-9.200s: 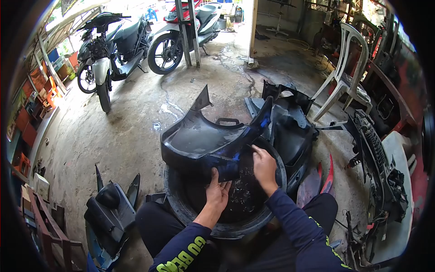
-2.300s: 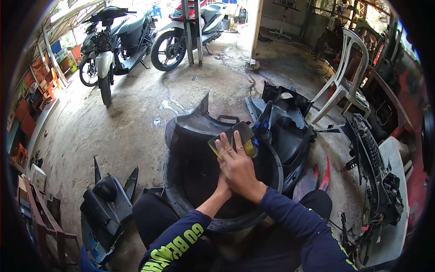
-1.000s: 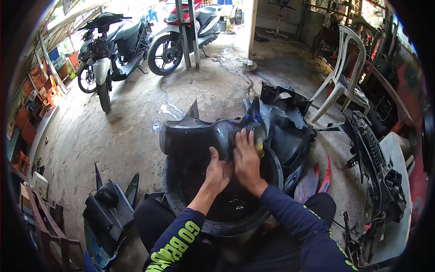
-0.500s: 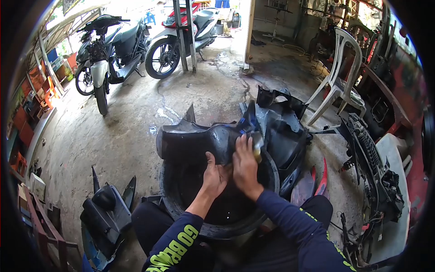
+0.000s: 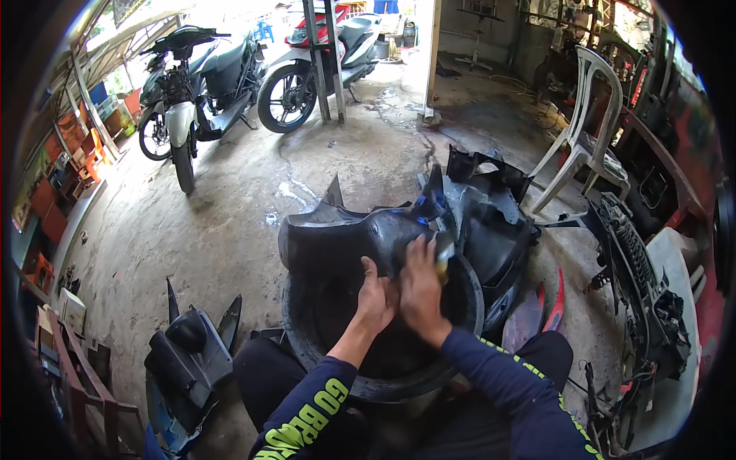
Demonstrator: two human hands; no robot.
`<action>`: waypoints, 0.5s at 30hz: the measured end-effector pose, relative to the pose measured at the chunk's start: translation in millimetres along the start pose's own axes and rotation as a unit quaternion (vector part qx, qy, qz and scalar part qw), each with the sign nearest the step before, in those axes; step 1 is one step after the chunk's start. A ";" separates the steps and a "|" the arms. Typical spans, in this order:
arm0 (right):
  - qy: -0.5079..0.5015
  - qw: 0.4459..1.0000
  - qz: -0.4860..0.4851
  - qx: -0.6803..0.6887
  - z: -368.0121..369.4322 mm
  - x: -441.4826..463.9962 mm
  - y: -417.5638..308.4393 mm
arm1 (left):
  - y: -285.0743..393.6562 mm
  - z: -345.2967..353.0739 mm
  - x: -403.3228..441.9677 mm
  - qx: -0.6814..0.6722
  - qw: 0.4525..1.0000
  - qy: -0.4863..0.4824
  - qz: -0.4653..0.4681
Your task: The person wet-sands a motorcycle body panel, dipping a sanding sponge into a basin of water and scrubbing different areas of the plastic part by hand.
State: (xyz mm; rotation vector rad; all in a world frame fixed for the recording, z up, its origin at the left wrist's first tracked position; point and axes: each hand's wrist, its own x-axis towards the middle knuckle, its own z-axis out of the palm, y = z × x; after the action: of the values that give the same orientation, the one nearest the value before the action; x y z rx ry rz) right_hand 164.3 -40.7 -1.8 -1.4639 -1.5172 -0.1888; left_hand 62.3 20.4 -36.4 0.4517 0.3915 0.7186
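Note:
A dark, wet-looking motorcycle body panel [image 5: 326,241] lies across the top of a round black tub [image 5: 303,353], with blue patches at its upper right. My left hand [image 5: 376,297] is at the panel's lower edge, thumb up and fingers curled, seemingly gripping it. Close beside it, my right hand [image 5: 422,287] presses on the panel's surface, smeared by motion. A small pale yellow and white piece [image 5: 442,264] shows at the right hand's outer side; its kind is unclear. Dark liquid or shadow fills the tub.
More dark panels [image 5: 491,230] lean right of the tub, with a red-tipped piece [image 5: 553,303] nearby. Other panels [image 5: 188,356] lie on the left floor. A plastic chair [image 5: 586,130] stands right, beside a long black part [image 5: 640,291]. Motorcycles [image 5: 184,115] are parked behind.
The view has turned slightly left, so the scene sits further right. My right hand has slid a little left and down over the panel, nearer my left hand. The panel stays on the tub.

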 end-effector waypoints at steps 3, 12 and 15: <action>-0.079 0.995 -0.067 0.009 3.4 -29.0 5.8 | 9.1 29.2 -19.5 0.050 0.997 0.016 0.061; -0.291 0.926 0.212 -0.113 17.5 -66.0 150.4 | 17.2 19.2 -18.7 0.016 0.999 -0.022 0.044; -0.436 0.865 0.192 -0.157 34.3 -116.9 141.7 | 16.5 10.1 -18.5 -0.031 0.998 -0.023 0.049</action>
State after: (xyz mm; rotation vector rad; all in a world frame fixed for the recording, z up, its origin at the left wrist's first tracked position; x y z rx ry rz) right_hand 239.8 -59.2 -171.8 -2.2605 -1.8823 0.5752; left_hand 45.6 15.7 -16.0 0.4312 0.3053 0.8125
